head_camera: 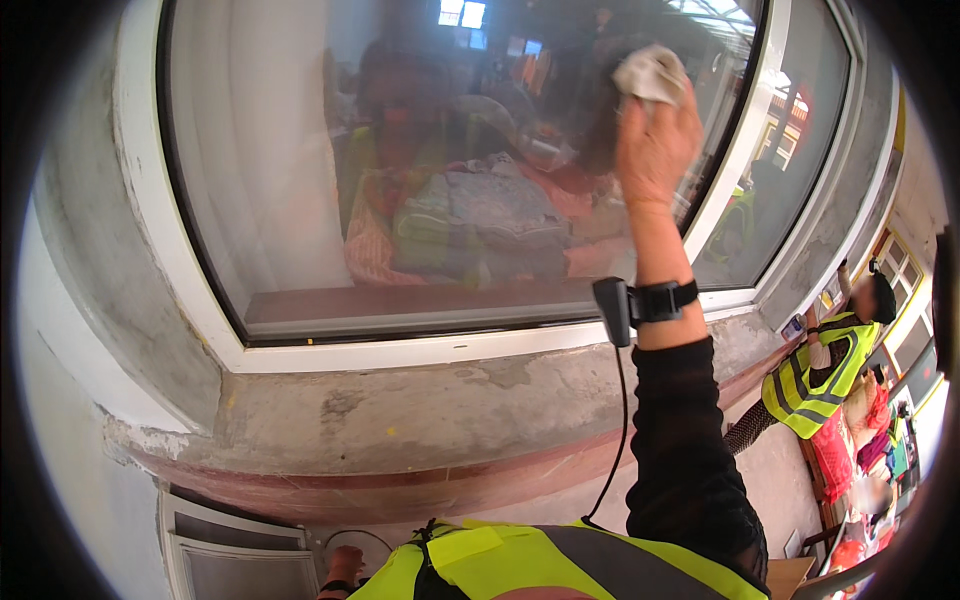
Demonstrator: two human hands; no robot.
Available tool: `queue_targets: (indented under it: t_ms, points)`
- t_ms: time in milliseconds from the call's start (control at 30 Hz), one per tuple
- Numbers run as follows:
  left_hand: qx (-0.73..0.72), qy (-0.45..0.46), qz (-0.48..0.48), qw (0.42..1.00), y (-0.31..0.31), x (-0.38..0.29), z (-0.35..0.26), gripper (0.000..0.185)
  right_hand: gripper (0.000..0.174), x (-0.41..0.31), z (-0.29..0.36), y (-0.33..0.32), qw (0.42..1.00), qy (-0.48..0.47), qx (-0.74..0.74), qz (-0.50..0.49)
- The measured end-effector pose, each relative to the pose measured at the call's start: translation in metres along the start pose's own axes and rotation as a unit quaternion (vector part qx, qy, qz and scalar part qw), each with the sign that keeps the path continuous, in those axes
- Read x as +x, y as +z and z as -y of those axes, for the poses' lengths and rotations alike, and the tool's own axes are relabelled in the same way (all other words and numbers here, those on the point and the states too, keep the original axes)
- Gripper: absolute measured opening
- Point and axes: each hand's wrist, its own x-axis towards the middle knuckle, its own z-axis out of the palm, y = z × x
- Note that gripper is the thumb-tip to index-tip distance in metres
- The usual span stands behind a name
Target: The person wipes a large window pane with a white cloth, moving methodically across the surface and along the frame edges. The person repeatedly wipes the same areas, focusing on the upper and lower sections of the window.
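Observation:
My right hand (656, 154) is raised and holds a crumpled off-white cloth (651, 73) against the upper right part of the window pane (465, 127). A black strap with a small device and a cable (652, 304) circles my right wrist. Low at the bottom edge, my left hand (346, 562) hangs beside my hi-vis vest (495, 559), and its fingers are too hidden to read. Near it is a pale round object (367, 538), partly covered by the vest. Folded bedding (487, 214) and a white curtain (247, 150) show behind the glass, mixed with reflections.
The white window frame (420, 351) stands on a rough concrete sill (360, 412). A framed panel (244, 566) leans at lower left. On the right, a person in a hi-vis vest (821, 375) works by the wall, near a seat with red textiles (831, 457).

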Motion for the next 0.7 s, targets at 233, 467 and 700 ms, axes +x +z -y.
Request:
queue_targets:
  t_ms: [233, 467, 700]
  points:
    - [0.005, -0.049, 0.068, 0.996, -0.034, -0.016, -0.010, 0.011, 0.038, -0.028, -0.101, -0.023, 1.000, 0.015, -0.018, 0.005]
    - [-0.005, -0.067, 0.053, 0.996, -0.014, -0.043, -0.021, 0.011, 0.037, -0.032, -0.033, -0.015, 0.999, 0.007, -0.006, -0.042]
    - [-0.018, -0.084, 0.036, 0.996, 0.001, -0.050, -0.015, 0.014, 0.036, 0.005, 0.102, 0.004, 0.995, -0.081, 0.044, -0.025]
